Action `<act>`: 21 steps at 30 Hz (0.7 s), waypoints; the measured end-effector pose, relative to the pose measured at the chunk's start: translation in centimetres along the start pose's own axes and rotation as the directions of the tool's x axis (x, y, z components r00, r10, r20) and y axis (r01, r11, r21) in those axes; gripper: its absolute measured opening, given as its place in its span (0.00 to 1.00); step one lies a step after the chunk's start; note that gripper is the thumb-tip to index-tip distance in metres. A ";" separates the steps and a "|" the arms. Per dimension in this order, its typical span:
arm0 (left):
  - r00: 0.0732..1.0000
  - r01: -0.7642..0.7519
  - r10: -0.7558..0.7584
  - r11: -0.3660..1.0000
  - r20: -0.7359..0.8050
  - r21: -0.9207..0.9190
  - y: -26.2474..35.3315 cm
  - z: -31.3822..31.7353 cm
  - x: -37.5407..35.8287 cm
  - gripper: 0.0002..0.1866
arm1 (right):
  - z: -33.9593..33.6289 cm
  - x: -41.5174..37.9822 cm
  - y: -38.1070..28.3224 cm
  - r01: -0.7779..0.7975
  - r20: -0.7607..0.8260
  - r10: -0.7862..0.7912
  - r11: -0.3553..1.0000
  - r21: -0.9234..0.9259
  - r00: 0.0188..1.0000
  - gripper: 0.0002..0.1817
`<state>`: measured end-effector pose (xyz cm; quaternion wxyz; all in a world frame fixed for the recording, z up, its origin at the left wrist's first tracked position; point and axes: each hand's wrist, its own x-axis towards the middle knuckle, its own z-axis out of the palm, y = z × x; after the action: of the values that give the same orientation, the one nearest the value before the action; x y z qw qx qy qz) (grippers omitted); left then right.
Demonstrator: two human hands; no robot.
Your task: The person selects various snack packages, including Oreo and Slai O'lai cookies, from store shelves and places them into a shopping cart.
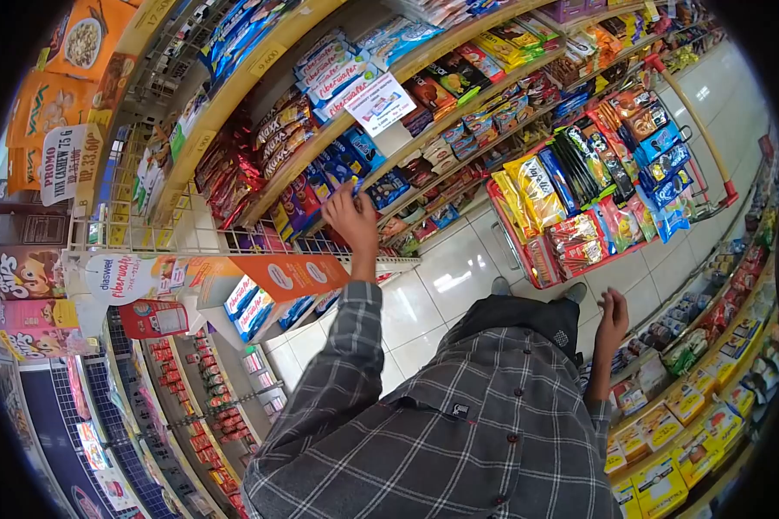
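My left hand (352, 218) reaches out to the snack shelf, its fingers stretched towards the small blue packs (361, 149) behind the yellow shelf edge. Its fingertips are at the packs; whether they touch one is hard to see. Purple packs (305, 201) sit just left of the fingers. Beside my body hangs my right hand (613, 320), fingers loosely bent and apart, with nothing in it. A red shopping cart (541, 281) stands in front of my feet, filled with snack packs, among them a yellow bag (537, 192) and blue packs (664, 160).
Fiberwafer packs (333, 76) and a white price card (379, 102) are above my left hand. An orange display stand (299, 275) juts out below my left forearm. Shelves with yellow boxes (662, 424) run along my right side. White floor tiles (446, 272) lie between.
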<state>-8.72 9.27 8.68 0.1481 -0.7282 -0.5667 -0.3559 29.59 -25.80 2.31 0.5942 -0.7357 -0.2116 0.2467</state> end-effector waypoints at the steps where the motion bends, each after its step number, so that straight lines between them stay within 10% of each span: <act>1: 0.999 0.008 -0.012 0.993 -0.034 -0.117 1.9 -0.7 -0.4 0.14 | 1.3 0.9 -1.4 0.009 0.061 -0.011 0.999 0.044 0.998 0.12; 5: 0.995 -0.082 0.049 0.895 -0.087 -0.439 10.0 -4.5 -3.0 0.17 | 7.1 3.0 -7.5 -0.143 0.441 0.071 0.981 0.133 0.895 0.15; 10: 0.933 -0.225 0.359 0.624 0.019 -0.748 18.1 -7.2 -6.7 0.21 | 12.4 3.1 -15.1 -0.697 0.764 0.293 0.664 0.269 0.575 0.24; 17: 0.854 -0.174 0.496 0.554 0.154 -0.814 23.2 -8.2 -7.6 0.23 | 10.6 5.5 -14.0 -0.517 0.575 0.252 0.777 0.359 0.778 0.30; 21: 0.834 0.355 0.308 0.333 0.457 -0.873 26.5 -6.9 -9.2 0.24 | 6.8 7.7 -15.5 -0.439 0.490 0.226 0.815 0.379 0.842 0.30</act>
<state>12.53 -9.94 12.15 -0.4754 -0.7356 -0.2814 -0.3921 31.20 -12.68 15.46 0.6421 -0.5207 -0.1324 0.5468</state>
